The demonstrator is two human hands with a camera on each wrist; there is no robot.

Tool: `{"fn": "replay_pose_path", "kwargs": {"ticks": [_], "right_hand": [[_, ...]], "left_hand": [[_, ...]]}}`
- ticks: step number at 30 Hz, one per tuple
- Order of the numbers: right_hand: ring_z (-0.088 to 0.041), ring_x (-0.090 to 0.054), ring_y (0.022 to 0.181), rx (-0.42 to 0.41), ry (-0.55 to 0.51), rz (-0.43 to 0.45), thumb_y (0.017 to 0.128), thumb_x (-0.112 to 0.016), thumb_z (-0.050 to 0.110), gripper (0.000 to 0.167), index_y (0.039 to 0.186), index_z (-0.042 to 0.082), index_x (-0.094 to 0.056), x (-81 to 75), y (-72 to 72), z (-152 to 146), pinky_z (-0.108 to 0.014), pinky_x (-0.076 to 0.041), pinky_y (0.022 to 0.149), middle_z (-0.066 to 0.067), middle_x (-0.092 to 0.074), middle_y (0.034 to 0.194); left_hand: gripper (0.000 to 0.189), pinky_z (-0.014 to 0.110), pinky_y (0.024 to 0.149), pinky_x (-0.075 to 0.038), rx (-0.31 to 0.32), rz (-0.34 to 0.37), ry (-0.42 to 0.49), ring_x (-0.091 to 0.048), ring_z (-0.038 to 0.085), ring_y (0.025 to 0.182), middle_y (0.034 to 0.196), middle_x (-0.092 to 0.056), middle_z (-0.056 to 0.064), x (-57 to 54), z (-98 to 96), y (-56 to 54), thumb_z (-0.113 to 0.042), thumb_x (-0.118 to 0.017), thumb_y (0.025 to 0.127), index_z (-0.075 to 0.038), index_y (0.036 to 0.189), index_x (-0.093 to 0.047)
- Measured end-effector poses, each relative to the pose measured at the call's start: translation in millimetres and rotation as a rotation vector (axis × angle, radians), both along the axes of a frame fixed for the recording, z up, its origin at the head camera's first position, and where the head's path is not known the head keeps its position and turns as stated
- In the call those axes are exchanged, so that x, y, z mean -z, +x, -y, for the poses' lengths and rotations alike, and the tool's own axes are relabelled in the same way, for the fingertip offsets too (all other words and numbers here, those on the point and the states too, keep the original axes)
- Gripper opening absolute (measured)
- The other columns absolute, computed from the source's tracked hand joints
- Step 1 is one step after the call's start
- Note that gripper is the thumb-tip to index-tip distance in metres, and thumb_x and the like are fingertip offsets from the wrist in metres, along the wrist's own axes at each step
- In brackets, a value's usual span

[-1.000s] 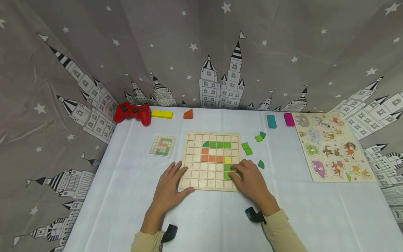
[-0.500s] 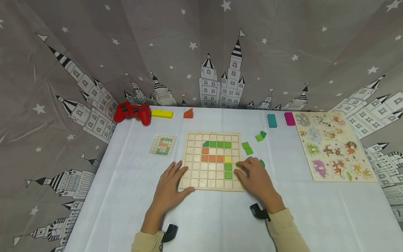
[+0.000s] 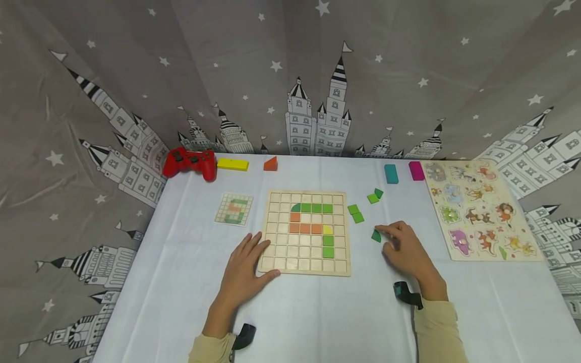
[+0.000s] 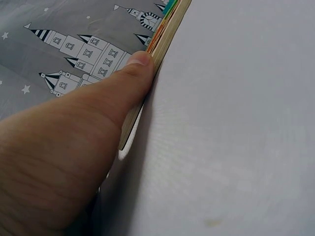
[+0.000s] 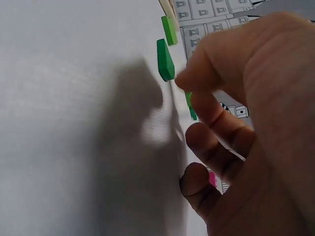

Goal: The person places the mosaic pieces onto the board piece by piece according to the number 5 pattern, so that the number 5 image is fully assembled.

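A square wooden grid board lies mid-table, with green, orange and yellow tiles set in its cells. My left hand rests at its lower left corner, fingers spread; in the left wrist view the thumb touches the board's edge. Right of the board, my right hand is beside a dark green quarter-round tile, the index fingertip at its upper edge and the thumb apart from it. In the right wrist view this tile lies on the cloth, just off the fingertip; whether they touch I cannot tell.
Loose green squares and another green pair lie right of the board. A pattern card is on its left. Behind are a red game controller and yellow, orange, teal and magenta blocks. An animal puzzle lies far right.
My right hand has left the green tiles at the board's right side and moved right to the dark green quarter-round tile. The left hand has stayed in place.
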State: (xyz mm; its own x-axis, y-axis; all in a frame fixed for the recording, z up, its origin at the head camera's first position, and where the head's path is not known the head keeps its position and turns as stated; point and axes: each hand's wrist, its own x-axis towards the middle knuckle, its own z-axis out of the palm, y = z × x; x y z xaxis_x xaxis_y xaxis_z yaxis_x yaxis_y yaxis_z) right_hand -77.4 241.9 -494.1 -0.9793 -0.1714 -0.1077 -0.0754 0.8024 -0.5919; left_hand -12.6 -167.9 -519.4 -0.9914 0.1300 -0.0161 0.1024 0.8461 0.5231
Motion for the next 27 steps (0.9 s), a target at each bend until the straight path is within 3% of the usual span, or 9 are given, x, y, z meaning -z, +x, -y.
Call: {"fn": "replay_pose_path", "kwargs": {"ticks": [5, 15, 19, 23, 27], "right_hand": [[-0.034, -0.052, 0.113, -0.003, 0.031, 0.024, 0.093, -0.071, 0.014, 0.043, 0.135, 0.008, -0.065, 4.3, 0.5, 0.0, -0.057, -0.046, 0.104, -0.017, -0.059, 0.119], [-0.032, -0.055, 0.109, 0.036, 0.045, 0.018, 0.093, -0.074, 0.017, 0.036, 0.127, 0.007, -0.069, 5.6, 0.7, 4.4, -0.054, -0.049, 0.100, -0.016, -0.064, 0.117], [-0.029, -0.055, 0.104, 0.022, 0.046, 0.021, 0.094, -0.065, 0.009, 0.036, 0.131, 0.009, -0.068, 5.4, 0.4, 4.2, -0.050, -0.050, 0.096, -0.014, -0.064, 0.115], [-0.028, -0.053, 0.102, -0.020, 0.031, 0.035, 0.093, -0.053, -0.005, 0.048, 0.135, 0.014, -0.067, 5.2, -0.5, 3.6, -0.048, -0.049, 0.095, -0.014, -0.060, 0.115], [-0.029, -0.051, 0.104, -0.046, 0.022, 0.043, 0.094, -0.053, -0.006, 0.047, 0.133, 0.013, -0.068, 3.9, -1.1, 3.9, -0.050, -0.049, 0.096, -0.015, -0.056, 0.116]], "left_hand": [[0.083, 0.061, 0.124, -0.025, 0.001, 0.002, 0.000, -0.023, 0.033, 0.157, 0.166, -0.036, 0.007, 0.0, -0.3, 0.2, -0.059, -0.078, 0.081, -0.019, 0.149, -0.052], [0.083, 0.061, 0.124, -0.024, 0.002, 0.005, -0.005, -0.023, 0.033, 0.157, 0.166, -0.036, 0.006, -0.3, 0.2, -0.5, -0.059, -0.078, 0.081, -0.019, 0.149, -0.052], [0.083, 0.061, 0.125, -0.024, 0.001, 0.004, -0.004, -0.023, 0.033, 0.157, 0.166, -0.036, 0.006, 0.1, 0.3, 0.1, -0.059, -0.078, 0.081, -0.019, 0.149, -0.052], [0.083, 0.061, 0.124, -0.025, -0.001, 0.001, -0.001, -0.023, 0.033, 0.157, 0.166, -0.036, 0.006, 0.5, 0.5, 0.7, -0.058, -0.078, 0.081, -0.019, 0.149, -0.052], [0.083, 0.061, 0.124, -0.025, -0.001, -0.008, -0.001, -0.024, 0.033, 0.157, 0.166, -0.037, 0.007, 1.1, 0.8, 0.8, -0.058, -0.078, 0.081, -0.019, 0.149, -0.052]]}}
